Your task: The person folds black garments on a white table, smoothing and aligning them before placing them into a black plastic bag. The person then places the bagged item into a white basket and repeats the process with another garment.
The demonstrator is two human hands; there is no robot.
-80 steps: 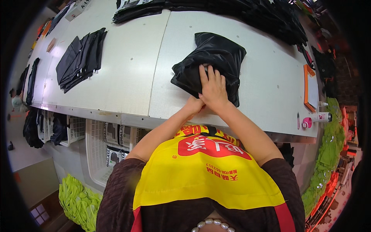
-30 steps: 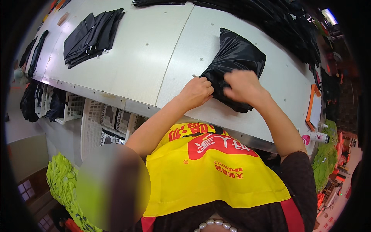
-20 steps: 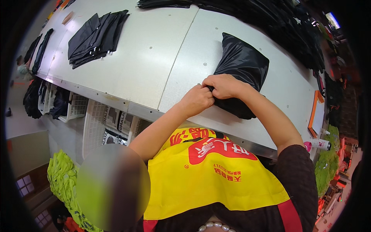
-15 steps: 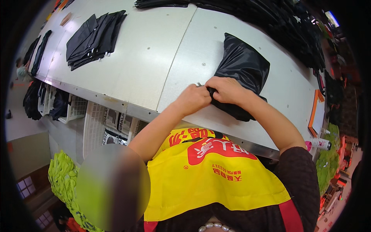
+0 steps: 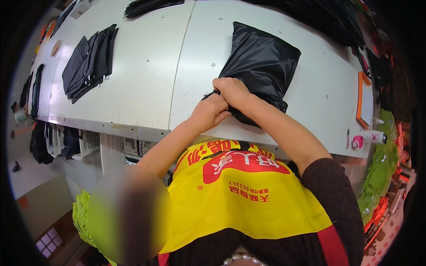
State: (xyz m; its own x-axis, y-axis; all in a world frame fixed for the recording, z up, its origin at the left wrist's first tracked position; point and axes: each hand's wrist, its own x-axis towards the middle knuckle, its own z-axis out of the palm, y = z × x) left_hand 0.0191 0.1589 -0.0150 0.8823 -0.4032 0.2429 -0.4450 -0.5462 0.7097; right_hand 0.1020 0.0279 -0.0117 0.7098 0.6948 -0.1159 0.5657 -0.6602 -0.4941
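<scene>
A shiny black piece of folded fabric (image 5: 266, 62) lies on the metal-topped table, roughly square; I cannot tell what garment or bag it is. At its near left corner my right hand (image 5: 233, 92) is closed on the cloth, knuckles up. My left hand (image 5: 209, 111) sits just below and left of it, fingers bent in a pinch on the same corner. A short dark end of the cloth sticks out past the left fingers. What lies between the fingertips is hidden. The near edge of the fabric is bunched under my right wrist.
Folded black pieces (image 5: 91, 62) lie in a fanned stack at the left. More black fabric (image 5: 319, 17) is heaped along the far side. At the right are an orange-edged box (image 5: 364, 99) and a white bottle (image 5: 375, 136). White baskets (image 5: 91, 144) stand under the table edge (image 5: 146, 132).
The whole view has shifted, with the table lower left. The fabric lies flatter and wider. My right hand is now above my left, and both still hold the near corner.
</scene>
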